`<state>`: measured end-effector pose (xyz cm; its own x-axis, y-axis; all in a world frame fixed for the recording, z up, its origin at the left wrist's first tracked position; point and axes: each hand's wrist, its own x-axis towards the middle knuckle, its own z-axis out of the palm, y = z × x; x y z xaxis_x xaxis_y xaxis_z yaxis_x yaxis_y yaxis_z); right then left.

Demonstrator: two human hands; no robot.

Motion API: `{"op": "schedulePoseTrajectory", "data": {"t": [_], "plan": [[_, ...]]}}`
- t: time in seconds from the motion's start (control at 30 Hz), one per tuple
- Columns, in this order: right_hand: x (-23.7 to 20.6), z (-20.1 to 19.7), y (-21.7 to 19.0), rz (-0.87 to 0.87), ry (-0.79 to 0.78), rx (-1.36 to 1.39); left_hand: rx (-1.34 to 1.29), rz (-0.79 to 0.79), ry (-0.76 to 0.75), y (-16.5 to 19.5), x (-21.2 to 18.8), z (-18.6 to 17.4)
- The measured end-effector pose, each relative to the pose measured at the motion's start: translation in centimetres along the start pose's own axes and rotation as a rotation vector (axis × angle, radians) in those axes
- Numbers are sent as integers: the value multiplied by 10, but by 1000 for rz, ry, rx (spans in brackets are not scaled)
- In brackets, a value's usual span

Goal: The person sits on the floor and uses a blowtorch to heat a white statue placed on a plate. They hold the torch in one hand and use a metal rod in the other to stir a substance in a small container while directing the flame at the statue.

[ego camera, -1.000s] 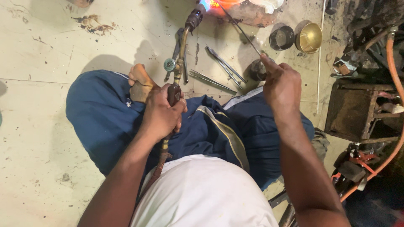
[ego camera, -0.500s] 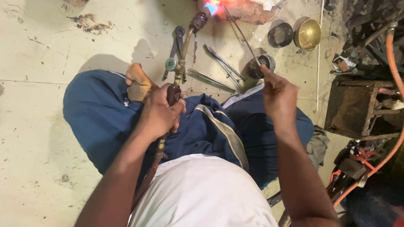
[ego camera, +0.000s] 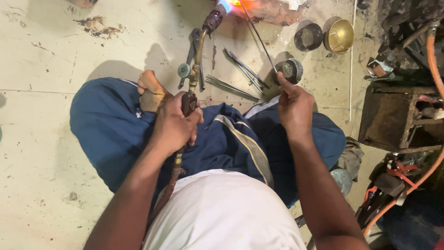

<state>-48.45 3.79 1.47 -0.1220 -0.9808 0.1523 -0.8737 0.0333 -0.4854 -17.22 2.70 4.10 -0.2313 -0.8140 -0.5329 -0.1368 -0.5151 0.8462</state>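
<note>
I sit cross-legged on a pale floor in blue trousers. My left hand (ego camera: pixel 173 125) grips the handle of a brass gas torch (ego camera: pixel 198 51) that points away from me; its dark nozzle sends a blue and orange flame onto a reddish glowing workpiece (ego camera: pixel 273 11) at the top edge. My right hand (ego camera: pixel 294 107) pinches the near end of a thin metal rod (ego camera: pixel 259 39), which slants up to the flame. A hose runs from the torch back under my left arm.
Pliers (ego camera: pixel 194 44) and several long tweezers or rods (ego camera: pixel 240 74) lie on the floor ahead. A dark round tin (ego camera: pixel 309 37), a brass bowl (ego camera: pixel 338 35) and a small grey pot (ego camera: pixel 290 69) stand beyond my right hand. A rusty metal box (ego camera: pixel 393 115) and an orange hose (ego camera: pixel 432 51) crowd the right side.
My right hand has drawn back toward my knee, still holding the rod at the flame. The torch hand stays where it was.
</note>
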Motion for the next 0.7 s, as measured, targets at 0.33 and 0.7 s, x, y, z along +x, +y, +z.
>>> {"op": "schedulePoseTrajectory", "data": {"t": [0.33,0.7], "plan": [[-5,24,9,-30,-145,-263,-9,13,3,3,-1,0],[-2,30,9,-105,-103,-226,-116,42,34,-4,-2,4]]}}
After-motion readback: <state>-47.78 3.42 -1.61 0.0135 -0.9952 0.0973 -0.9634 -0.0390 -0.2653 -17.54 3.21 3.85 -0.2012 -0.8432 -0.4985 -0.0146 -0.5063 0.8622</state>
